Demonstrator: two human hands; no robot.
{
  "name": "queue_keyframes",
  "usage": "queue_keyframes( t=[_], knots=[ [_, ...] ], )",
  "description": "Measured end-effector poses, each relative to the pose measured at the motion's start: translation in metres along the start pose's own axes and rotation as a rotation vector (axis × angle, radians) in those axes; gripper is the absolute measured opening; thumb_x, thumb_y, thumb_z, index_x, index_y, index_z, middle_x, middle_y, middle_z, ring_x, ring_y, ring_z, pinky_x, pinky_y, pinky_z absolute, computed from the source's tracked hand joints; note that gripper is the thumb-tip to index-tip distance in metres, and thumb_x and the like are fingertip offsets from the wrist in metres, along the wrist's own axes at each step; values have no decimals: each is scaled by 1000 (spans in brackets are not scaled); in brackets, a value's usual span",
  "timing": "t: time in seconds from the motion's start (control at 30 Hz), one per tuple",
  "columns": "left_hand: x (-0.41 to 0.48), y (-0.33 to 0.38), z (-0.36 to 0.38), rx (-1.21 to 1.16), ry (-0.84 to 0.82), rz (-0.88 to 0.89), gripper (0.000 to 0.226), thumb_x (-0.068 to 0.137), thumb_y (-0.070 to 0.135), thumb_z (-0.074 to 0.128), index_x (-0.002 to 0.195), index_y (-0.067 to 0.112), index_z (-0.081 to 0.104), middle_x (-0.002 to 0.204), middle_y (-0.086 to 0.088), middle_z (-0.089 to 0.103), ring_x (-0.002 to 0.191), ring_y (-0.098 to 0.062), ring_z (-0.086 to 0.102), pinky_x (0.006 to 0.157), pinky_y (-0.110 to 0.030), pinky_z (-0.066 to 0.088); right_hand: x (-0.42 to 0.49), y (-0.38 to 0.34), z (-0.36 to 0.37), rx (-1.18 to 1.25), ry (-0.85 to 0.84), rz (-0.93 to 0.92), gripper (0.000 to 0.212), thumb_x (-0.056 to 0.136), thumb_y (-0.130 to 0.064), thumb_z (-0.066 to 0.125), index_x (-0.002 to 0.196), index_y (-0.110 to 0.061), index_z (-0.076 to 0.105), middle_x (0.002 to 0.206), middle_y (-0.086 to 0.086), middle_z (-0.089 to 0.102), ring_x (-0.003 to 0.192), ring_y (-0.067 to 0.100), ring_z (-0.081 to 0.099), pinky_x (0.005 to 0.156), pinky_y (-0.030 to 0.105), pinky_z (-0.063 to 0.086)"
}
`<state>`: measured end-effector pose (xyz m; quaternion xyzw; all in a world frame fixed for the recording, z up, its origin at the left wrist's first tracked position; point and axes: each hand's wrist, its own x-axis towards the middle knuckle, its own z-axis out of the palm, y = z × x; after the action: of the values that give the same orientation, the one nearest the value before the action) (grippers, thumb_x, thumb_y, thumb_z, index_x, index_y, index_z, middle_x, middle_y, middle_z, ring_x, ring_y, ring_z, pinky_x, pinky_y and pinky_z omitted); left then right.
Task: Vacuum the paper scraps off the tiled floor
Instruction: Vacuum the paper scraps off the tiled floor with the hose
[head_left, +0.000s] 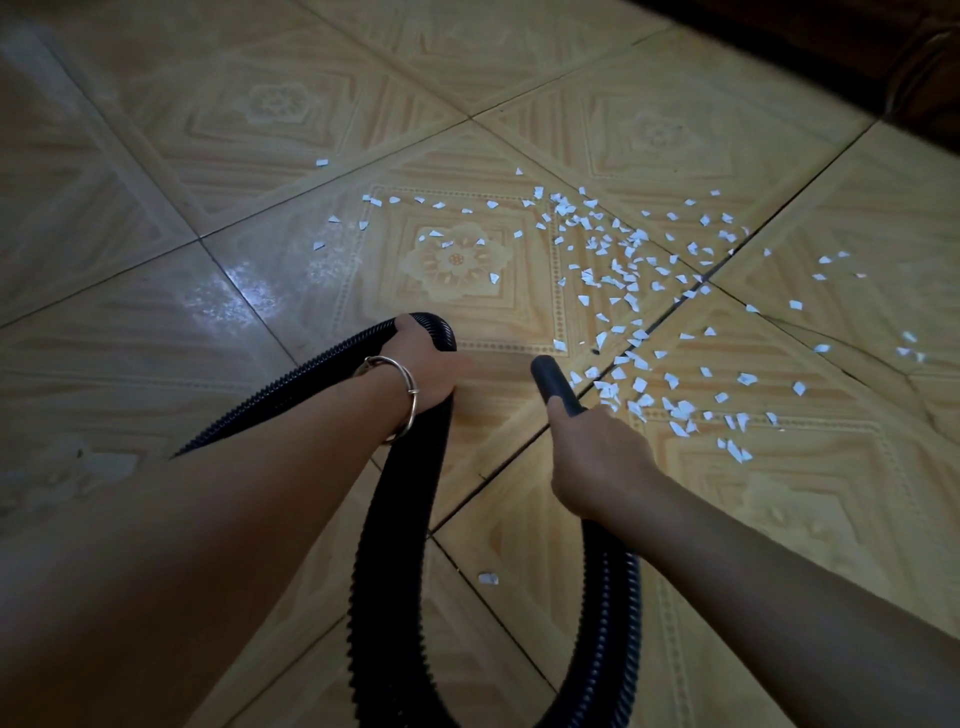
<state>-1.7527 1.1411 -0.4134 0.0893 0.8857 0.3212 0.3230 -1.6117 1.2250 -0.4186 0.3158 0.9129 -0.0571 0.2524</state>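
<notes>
Firstly, tiled floor (208, 130): glossy tan tiles with a flower motif and dark grout lines, filling almost the whole view; a pale glare patch lies left of centre.

Dark furniture (857, 52): a brown mass along the top right corner, too dim to identify.

Vacuum hose (395, 519): black, ribbed, running in from the left, bending sharply over at centre, dropping out of the bottom edge and rising again on the right.

Left hand (426, 364): fingers curled round the hose at the top of its bend, holding it above the floor.

Right hand (597, 467): wrapped round the smooth end of the hose, just behind the nozzle.

Nozzle (553, 382): plain black tube, open end pointing away from the person, at the near edge of the scrap field.

Bangle (402, 395): thin metal ring on the left wrist.

Paper scraps (623, 260): many small white torn pieces, densest right of centre along a grout line, thinning toward the left and far right.

Stray scrap (488, 578): one piece lying apart, near the bottom, between the two hose runs.
</notes>
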Motion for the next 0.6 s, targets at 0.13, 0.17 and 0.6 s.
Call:
queue_keyframes(
  t=[0.13, 0.17, 0.6],
  knots=[
    [0, 6, 11, 36, -4, 2, 80, 87, 24, 57, 143, -1, 6, 128, -19, 44, 109, -33, 50, 81, -35, 41, 17, 22, -11, -6, 29, 57, 57, 92, -12, 52, 143, -15, 26, 120, 15, 46, 101, 25, 52, 69, 31, 41],
    [1, 7, 13, 35, -1, -7, 79, 86, 23, 57, 143, -1, 7, 127, -20, 45, 111, -35, 50, 84, -37, 44, 18, 25, -13, -19, 31, 55, 58, 92, -12, 52, 143, -15, 26, 121, 16, 46, 104, 26, 52, 69, 31, 41],
    [-5, 4, 31, 75, -61, 32, 84, 83, 26, 59, 142, 1, 4, 113, -20, 60, 103, -37, 58, 91, -45, 49, -15, 38, 10, 43, -5, 99, 59, 92, -12, 52, 143, -17, 24, 115, 15, 45, 75, 21, 45, 56, 29, 37]
  ],
)
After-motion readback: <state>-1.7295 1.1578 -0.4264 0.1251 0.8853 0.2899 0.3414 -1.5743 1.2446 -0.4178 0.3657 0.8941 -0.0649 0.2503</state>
